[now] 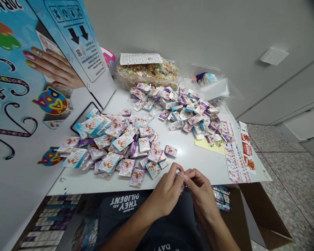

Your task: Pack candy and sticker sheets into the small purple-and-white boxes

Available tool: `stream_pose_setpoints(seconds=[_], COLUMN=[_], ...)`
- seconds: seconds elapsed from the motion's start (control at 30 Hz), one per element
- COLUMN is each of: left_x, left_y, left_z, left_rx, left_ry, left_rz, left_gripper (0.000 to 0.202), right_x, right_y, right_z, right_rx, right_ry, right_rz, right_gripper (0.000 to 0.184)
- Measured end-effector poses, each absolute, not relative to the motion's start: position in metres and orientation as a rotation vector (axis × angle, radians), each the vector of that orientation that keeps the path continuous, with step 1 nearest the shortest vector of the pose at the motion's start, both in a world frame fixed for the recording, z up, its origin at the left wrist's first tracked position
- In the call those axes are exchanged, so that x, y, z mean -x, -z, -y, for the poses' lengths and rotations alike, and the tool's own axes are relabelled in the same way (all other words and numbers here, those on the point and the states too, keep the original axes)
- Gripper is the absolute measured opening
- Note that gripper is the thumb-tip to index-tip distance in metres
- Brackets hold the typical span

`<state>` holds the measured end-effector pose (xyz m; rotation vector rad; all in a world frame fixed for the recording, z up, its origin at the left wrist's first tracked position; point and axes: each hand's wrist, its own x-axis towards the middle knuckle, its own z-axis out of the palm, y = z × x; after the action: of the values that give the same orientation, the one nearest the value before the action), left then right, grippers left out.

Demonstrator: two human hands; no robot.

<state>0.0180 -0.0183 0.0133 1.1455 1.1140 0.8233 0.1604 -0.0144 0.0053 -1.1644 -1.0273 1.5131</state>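
Note:
My left hand (167, 190) and my right hand (200, 190) meet at the near edge of the white table (199, 158), fingers pinched together round a small packet (181, 188) that is almost wholly hidden. Just beyond them lies a heap of small printed nail-sticker packets (115, 144) in purple, white and blue. A second heap of the same packets (180, 108) lies farther back on the table.
Sticker sheets (237, 153) lie along the right table edge by a yellow sheet (206, 144). Clear plastic tubs of colourful bits (146, 73) stand at the back wall. A big printed display board (28, 87) leans at left. An open cardboard box (261, 212) sits on the floor.

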Motion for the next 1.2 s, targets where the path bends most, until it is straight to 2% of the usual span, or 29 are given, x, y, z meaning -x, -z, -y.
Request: stream_pose_setpoints(seconds=[0.1, 0.23, 0.33, 0.43, 0.6, 0.7, 1.0, 1.1, 1.2], left_x=[-0.015, -0.011, -0.008, -0.008, -0.011, -0.01, 0.001, -0.001, -0.001], left_y=[-0.015, -0.017, -0.017, -0.013, 0.0, 0.003, 0.005, 0.01, 0.012], left_z=[0.019, 0.018, 0.018, 0.02, 0.026, 0.028, 0.031, 0.036, 0.04], left_rx=[-1.184, -1.082, -1.014, -1.011, -1.03, -1.016, -0.992, -1.02, -1.197], left_ry=[-0.826, -0.811, -0.807, -0.848, -0.941, -0.952, -0.979, -1.009, -1.049], left_rz=[-1.156, -1.061, -0.981, -0.986, -0.867, -0.858, -0.785, -0.856, -1.045], left_gripper=[0.026, 0.022, 0.022, 0.023, 0.034, 0.039, 0.026, 0.026, 0.024], right_x=[-0.164, -0.166, -0.167, -0.168, -0.164, -0.163, -0.162, -0.152, -0.147], right_y=[-0.006, 0.004, 0.013, 0.018, 0.017, 0.014, 0.02, 0.027, 0.029], right_z=[0.016, 0.025, 0.031, 0.033, 0.031, 0.028, 0.039, 0.045, 0.04], right_rx=[1.183, 1.17, 1.05, 1.012, 1.113, 1.103, 1.025, 1.069, 1.099], right_ry=[-1.328, -0.901, -0.737, -0.721, -0.728, -0.724, -0.903, -0.83, -0.92], right_rz=[1.229, 1.448, 1.613, 1.659, 1.473, 1.478, 1.498, 1.358, 1.332], right_gripper=[0.024, 0.01, 0.018, 0.027, 0.015, 0.017, 0.023, 0.024, 0.018])
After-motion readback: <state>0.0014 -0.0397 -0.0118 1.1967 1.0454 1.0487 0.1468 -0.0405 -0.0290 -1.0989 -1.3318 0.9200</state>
